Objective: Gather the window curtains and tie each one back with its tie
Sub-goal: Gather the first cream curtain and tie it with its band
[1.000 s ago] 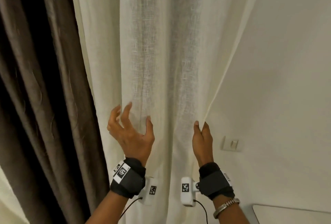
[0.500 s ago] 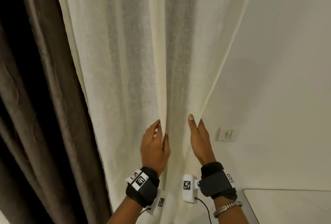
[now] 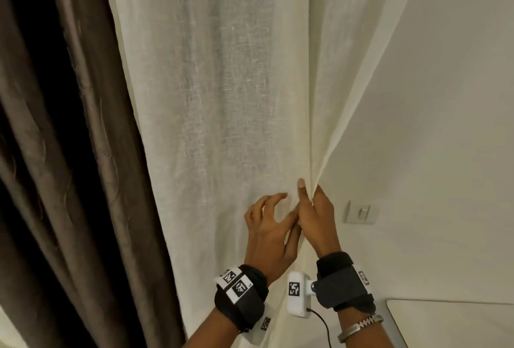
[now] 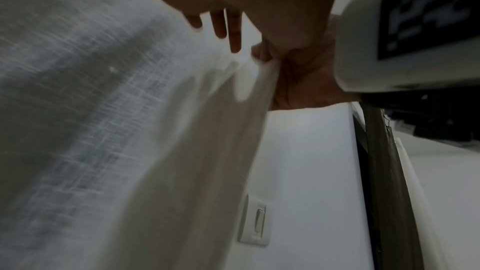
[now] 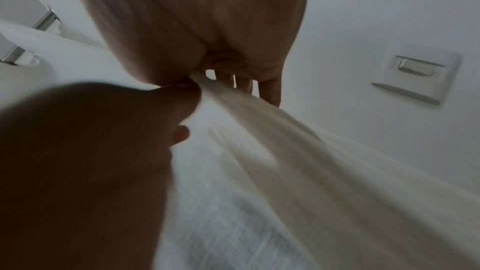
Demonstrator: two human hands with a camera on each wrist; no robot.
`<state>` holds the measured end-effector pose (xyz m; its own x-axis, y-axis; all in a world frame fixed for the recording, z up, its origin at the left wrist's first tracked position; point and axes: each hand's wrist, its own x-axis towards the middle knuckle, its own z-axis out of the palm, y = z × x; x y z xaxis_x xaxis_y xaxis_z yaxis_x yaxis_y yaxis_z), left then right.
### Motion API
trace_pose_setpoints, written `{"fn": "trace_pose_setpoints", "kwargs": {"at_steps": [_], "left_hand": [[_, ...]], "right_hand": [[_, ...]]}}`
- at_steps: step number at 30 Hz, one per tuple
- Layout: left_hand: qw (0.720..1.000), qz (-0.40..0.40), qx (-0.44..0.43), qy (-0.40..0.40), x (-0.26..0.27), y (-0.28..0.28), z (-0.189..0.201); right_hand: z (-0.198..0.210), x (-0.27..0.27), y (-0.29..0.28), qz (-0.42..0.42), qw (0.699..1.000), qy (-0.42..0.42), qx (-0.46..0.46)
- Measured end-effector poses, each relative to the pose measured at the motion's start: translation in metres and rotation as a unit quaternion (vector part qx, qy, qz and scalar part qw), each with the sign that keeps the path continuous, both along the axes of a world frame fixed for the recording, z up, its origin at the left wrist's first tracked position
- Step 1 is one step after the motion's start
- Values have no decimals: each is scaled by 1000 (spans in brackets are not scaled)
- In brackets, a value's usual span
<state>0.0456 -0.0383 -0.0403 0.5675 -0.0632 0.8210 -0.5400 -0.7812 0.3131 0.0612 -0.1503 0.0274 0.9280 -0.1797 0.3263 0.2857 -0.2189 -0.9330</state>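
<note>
A sheer cream curtain (image 3: 222,125) hangs in front of me, with a dark brown curtain (image 3: 69,152) to its left. My right hand (image 3: 311,203) pinches gathered folds at the cream curtain's right edge between thumb and fingers; in the right wrist view the fabric (image 5: 285,171) runs out from that pinch (image 5: 207,81). My left hand (image 3: 271,222) is right beside it, fingers spread and loosely bent, fingertips touching the cloth and gripping nothing. In the left wrist view its fingers (image 4: 226,26) reach along the curtain (image 4: 103,130). No tie is in sight.
A plain white wall (image 3: 445,125) stands right of the curtain, with a wall switch (image 3: 360,211) just beyond my right hand. The corner of a white flat surface (image 3: 450,322) shows at the bottom right.
My left hand grabbed a fold of the cream curtain, carried it right to the right hand and let go of it. The right hand stayed at the edge and now pinches the gathered folds.
</note>
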Motion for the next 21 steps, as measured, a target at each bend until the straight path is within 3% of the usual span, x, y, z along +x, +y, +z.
{"fn": "trace_pose_setpoints", "kwargs": {"at_steps": [5, 10, 13, 15, 19, 21], "left_hand": [[987, 143, -56, -48, -5, 33, 23], [942, 270, -150, -129, -3, 74, 45], [925, 229, -297, -58, -6, 87, 50], [921, 194, -336, -34, -7, 90, 50], [952, 188, -199, -137, -10, 77, 44], [970, 127, -170, -116, -8, 62, 39]], "right_hand": [[-5, 18, -25, -75, 996, -12, -54], [6, 23, -30, -89, 995, -4, -48], [4, 22, -26, -86, 996, 8, -37], [-1, 21, -21, -80, 996, 7, -36], [0, 8, -2, -41, 998, -6, -37], [3, -4, 11, 8, 999, -26, -25]]}}
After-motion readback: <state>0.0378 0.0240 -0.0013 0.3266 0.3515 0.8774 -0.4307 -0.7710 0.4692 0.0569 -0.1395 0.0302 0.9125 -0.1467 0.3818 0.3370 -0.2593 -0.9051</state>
